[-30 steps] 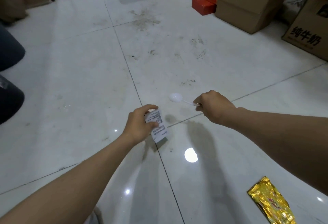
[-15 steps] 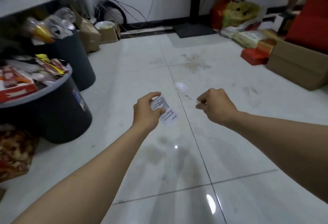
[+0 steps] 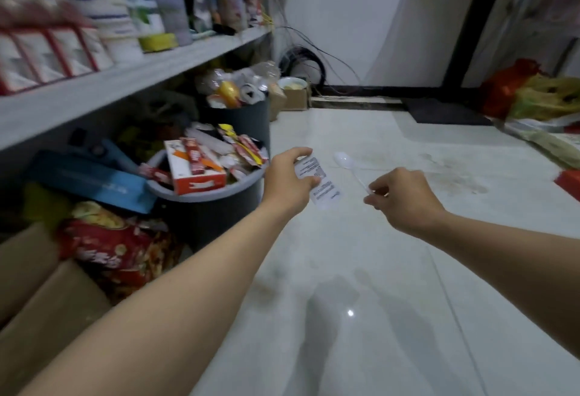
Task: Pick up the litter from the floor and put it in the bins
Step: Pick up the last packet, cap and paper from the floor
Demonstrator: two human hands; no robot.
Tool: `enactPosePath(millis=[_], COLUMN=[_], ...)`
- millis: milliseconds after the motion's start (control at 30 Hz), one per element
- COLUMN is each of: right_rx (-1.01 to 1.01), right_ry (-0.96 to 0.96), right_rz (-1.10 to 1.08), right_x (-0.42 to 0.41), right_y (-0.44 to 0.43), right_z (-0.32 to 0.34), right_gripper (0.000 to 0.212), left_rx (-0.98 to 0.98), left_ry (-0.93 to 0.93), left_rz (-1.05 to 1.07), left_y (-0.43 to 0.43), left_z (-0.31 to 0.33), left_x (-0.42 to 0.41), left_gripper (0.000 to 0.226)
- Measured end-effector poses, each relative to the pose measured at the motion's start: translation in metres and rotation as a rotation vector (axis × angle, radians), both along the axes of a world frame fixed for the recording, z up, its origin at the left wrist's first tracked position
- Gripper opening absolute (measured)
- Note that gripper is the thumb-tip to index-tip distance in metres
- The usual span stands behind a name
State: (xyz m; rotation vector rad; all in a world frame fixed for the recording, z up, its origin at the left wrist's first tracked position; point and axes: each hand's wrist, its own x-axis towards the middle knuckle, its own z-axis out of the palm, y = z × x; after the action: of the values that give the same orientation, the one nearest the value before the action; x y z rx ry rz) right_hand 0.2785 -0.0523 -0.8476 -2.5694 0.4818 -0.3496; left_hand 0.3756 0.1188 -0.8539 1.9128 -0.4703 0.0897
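**Both hands loaded, bins just to the left**

The left hand (image 3: 290, 180) has its fingers and thumb curled round a small white printed packet (image 3: 321, 183), which sticks out below the thumb. Just to its right, the right hand (image 3: 405, 197) pinches the tip of a clear plastic spoon (image 3: 344, 160) by the handle, with the bowl pointing away and up toward the left hand. Both pieces of litter are off the floor (image 3: 361, 270) and in the air.

Immediately left of the left hand stands the near bin (image 3: 204, 197), dark grey and heaped above its rim, with an orange-and-white carton (image 3: 194, 172) lying on top. Beyond it, farther from the hand, the far bin (image 3: 248, 116) is also piled high with bottles and wrappers. A shelf (image 3: 94, 91) hangs over both, and a red snack bag (image 3: 106, 248) and a cardboard box (image 3: 47, 307) sit nearer the person.

The step in hand looks like the drop. Since both bins are brimming, I would say a loose toss risks the light packet sliding off the heap. It seems better to carry each hand right over the pile, lower it close and let go into a hollow between the items, keeping clear of the shelf edge. Which bin suits which item I cannot tell.
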Motion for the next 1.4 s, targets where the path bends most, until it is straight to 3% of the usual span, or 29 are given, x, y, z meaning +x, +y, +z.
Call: enactPosePath(millis=[433, 667, 1033, 1400], right_rx=[0.012, 0.066, 0.032, -0.161], right_ry=[-0.077, -0.100, -0.047, -0.023], right_rz=[0.227, 0.212, 0.223, 0.226], right_x=[0.122, 0.156, 0.201, 0.212], right_y=[0.122, 0.142, 0.191, 0.200], right_z=[0.030, 0.037, 0.036, 0.029], right_gripper=[0.015, 0.019, 0.018, 0.027], left_rx=[0.087, 0.186, 0.445, 0.684], left_ry=[-0.049, -0.005, -0.170, -0.317], left_rz=[0.346, 0.348, 0.357, 0.285], left_y=[0.146, 0.162, 0.192, 0.196], left_z=[0.044, 0.022, 0.018, 0.026], left_x=[0.114, 0.135, 0.137, 0.111], left_gripper=[0.045, 0.052, 0.042, 0.046])
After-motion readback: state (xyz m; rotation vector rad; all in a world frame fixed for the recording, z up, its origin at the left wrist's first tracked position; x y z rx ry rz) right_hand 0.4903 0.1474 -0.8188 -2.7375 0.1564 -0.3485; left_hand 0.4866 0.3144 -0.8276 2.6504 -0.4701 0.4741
